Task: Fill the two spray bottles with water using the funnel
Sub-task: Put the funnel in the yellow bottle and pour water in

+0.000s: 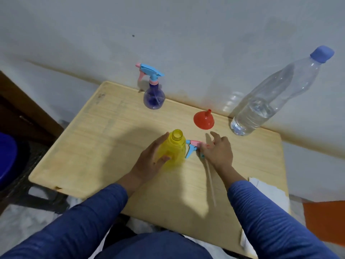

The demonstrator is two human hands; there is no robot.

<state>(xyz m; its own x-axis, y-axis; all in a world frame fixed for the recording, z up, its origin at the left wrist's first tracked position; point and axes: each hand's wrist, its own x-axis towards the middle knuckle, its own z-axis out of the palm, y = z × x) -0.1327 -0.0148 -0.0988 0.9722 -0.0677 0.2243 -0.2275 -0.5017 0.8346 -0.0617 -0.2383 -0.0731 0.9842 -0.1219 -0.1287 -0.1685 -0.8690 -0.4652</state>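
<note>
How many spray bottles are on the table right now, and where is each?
2. The yellow spray bottle stands near the table's middle, its sprayer head off, gripped by the left hand. The purple spray bottle, sprayer on, stands at the far edge by the wall. None seems hidden.

A light wooden table (104, 128) is set with a purple spray bottle (154, 98), red funnel (203, 120), water bottle (261, 107), uncapped yellow bottle (172, 148) and detached sprayer head (192, 147).

Both arms in long blue sleeves w/ fine horizontal ribbing, cuffs ending at wrists. Left hand (152, 159) & right hand (218, 152) bare, no gloves; red marks on right fingers. Lap at bottom edge in same blue fabric.
</note>
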